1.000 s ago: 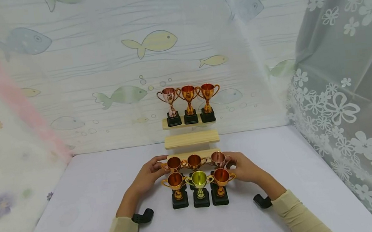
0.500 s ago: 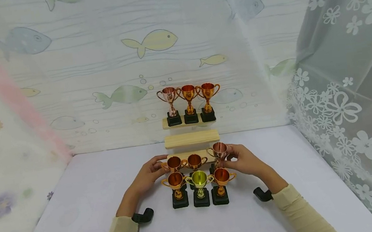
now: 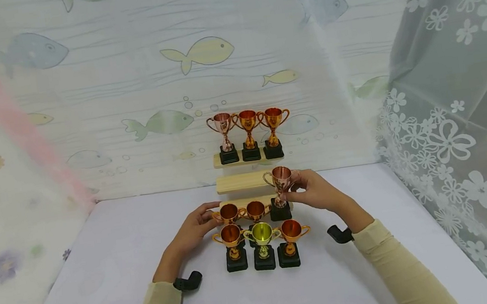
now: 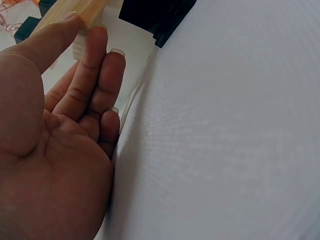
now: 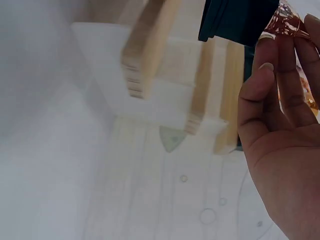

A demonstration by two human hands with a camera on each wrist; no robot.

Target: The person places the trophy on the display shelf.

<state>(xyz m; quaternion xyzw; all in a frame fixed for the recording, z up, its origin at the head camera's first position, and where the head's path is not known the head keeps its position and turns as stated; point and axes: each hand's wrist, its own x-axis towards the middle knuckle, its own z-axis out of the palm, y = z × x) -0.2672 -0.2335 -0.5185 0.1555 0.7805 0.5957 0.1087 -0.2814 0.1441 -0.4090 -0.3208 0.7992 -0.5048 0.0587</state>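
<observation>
My right hand [image 3: 319, 191] pinches a rose-gold trophy cup [image 3: 281, 177] by its stem, the cup upright. Its black base [image 3: 280, 209] overlaps the right end of the lowest wooden step [image 3: 245, 202] in the head view. The right wrist view shows the fingertips at the shiny stem [image 5: 287, 22], just beyond the dark base. My left hand [image 3: 194, 229] rests at the left end of the lowest step. In the left wrist view its thumb and fingers [image 4: 95, 55] are extended, with the tips touching the plank's end [image 4: 92, 12].
Two copper-coloured trophies [image 3: 229, 213] stand close to the lowest step. Before them is a front row: a yellow-gold trophy [image 3: 262, 238] between two orange ones [image 3: 288, 235]. The top step [image 3: 249, 162] bears three trophies [image 3: 249, 133]. The middle step [image 3: 240, 183] lies below it.
My right hand has lifted the rose-gold trophy from the right of the second row, up and away toward the steps. The left hand stays in place at the stand.
</observation>
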